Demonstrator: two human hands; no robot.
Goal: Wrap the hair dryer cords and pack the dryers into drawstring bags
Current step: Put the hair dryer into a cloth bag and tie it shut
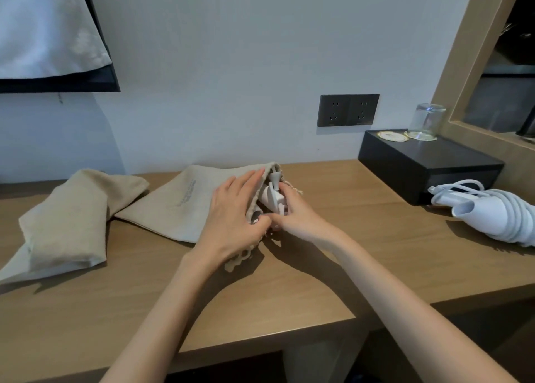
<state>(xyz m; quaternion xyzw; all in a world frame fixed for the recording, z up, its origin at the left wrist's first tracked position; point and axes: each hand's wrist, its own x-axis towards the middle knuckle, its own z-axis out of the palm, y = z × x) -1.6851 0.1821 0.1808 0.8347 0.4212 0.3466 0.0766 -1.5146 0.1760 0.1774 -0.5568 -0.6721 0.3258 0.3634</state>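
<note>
Forearms (162, 310) fill the bottom of my view and meet mid-desk, so that's where everything is happening.

My left hand (234, 209) has its fingers flat on top of the drawstring bag (179, 206), with the thumb tucked at the rim. It looks like it's pinching the upper lip to hold the mouth open. My right hand (292, 214) is wrapped around the white hair dryer (272, 197), which sits partly inside that mouth with its near end poking out. The 2 hands are touching right at the opening.

What matters for the move: the bag's long axis runs left and slightly away from the hands, with the closed end to the left. I'd guess the push goes leftward along it, with the right hand driving and the left just bracing. The drawstring (240, 256) is bunched under my left wrist and could snag.

Room is fine. The spare bag (66, 223) lies just beside the closed end, overlapping its corner. There's bare desk (347, 267) toward the front edge. The second dryer (498, 212), cord already wound, sits well apart on the right by the black box (428, 168).
</note>
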